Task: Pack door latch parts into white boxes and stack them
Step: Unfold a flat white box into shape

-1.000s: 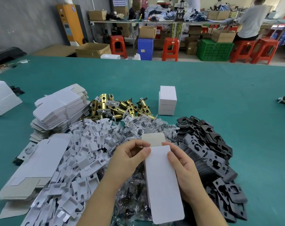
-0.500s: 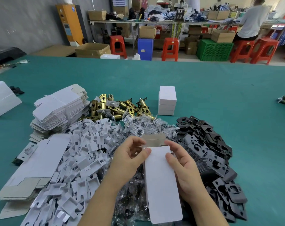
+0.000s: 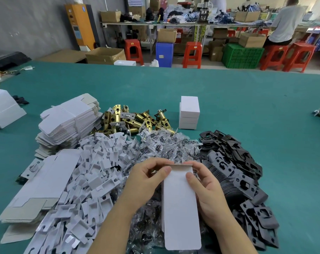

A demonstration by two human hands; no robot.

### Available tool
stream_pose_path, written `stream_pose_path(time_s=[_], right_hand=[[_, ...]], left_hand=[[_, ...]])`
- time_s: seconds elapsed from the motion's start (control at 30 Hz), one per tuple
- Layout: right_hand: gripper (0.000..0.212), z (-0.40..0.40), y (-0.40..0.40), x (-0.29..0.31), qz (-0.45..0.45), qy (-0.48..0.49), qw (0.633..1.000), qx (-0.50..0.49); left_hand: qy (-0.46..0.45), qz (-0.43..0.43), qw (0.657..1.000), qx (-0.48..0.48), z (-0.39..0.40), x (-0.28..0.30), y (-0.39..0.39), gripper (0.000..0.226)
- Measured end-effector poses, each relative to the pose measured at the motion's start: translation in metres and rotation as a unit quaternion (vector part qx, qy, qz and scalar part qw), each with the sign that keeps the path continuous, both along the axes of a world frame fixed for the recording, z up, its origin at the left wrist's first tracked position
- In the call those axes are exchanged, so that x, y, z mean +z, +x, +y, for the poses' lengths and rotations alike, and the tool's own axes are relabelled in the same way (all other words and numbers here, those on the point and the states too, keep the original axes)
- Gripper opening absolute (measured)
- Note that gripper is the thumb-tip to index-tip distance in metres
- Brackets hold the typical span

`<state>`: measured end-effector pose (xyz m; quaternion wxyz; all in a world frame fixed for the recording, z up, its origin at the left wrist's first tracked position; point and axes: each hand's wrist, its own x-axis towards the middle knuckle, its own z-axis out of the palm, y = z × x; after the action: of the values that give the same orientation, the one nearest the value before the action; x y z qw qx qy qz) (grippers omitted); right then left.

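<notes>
Bright, even overhead light fills the workshop, leaving only soft, short shadows under the piled parts on the teal felt-covered table [image 3: 247,107]. The heap of clear crinkled plastic bags [image 3: 164,143] glints with small highlights. Wide-angle distortion bends the edges, and the far background looks slightly soft.

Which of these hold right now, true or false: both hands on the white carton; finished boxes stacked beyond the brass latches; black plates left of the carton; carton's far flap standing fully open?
1. Both the left hand and right hand hold the long white cardboard carton. True.
2. A stack of closed white boxes stands on the green table, right of the brass latch bolts. True.
3. The black metal strike plates lie left of the carton. False: they lie to its right.
4. The carton's far flap stands fully open. False: it is folded down.
</notes>
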<state>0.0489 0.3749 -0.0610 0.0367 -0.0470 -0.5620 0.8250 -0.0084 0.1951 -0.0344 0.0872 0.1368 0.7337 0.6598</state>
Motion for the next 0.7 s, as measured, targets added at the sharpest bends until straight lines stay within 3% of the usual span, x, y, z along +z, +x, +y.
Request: stream_pose_path(time_s=[0.1, 0.43, 0.7], right_hand=[[0.023, -0.0019, 0.0005, 0.0003, 0.024, 0.009, 1.000, -0.004], [0.013, -0.0028, -0.0009, 0.0000, 0.033, 0.073, 0.996, -0.035], [0.014, -0.0019, -0.0021, -0.0006, 0.002, 0.095, 0.994, -0.047]], left_hand=[[-0.007, 0.031, 0.999, -0.007, 0.0004, -0.0001, -0.0004, 0.028], [-0.012, 0.074, 0.996, -0.038, -0.0003, 0.0007, -0.0006, 0.031], [-0.024, 0.049, 0.998, -0.028, 0.0021, 0.0046, 0.0026, 0.010]])
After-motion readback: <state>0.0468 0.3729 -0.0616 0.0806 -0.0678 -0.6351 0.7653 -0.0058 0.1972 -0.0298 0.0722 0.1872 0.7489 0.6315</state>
